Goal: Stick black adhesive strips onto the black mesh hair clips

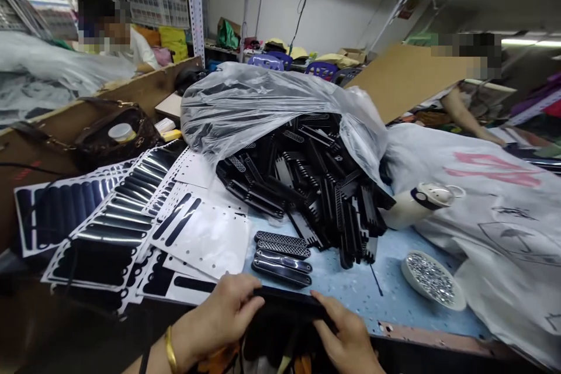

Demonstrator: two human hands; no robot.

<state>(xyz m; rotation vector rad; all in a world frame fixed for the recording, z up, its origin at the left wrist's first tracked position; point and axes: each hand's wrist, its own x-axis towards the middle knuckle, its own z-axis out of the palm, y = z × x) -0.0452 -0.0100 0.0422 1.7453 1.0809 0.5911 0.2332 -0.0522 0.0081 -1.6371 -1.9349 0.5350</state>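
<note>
The thumb and forefinger of the left hand [232, 307] pinch the left end of a dark, elongated black piece [289, 302], and the thumb and forefinger of the right hand [344, 327] grip its right end, so the piece lies level between the 2 hands, at the near edge of the blue tabletop [350, 298]. The remaining fingers are mostly hidden, and I cannot tell how they are set. A gold bracelet [170, 349] circles the left wrist.

Just beyond the held piece, 2 patterned strips [283, 244] and 2 glossy strips [281, 267] lie side by side. Behind them, a heap of black toothed parts [302, 181] spills from the mouth of a clear plastic bag [254, 99]. To the left, overlapping white sheets [214, 239] carry long black shapes, near a brown handbag [111, 137]. To the right are a bowl of small silvery parts [432, 280], a cream bottle [416, 207] and a white sack [495, 187] with red marks.

Farther out, a person [142, 49] sits at the left, and another person's forearm [467, 114] reaches down beside a cardboard sheet [407, 82] at the right
</note>
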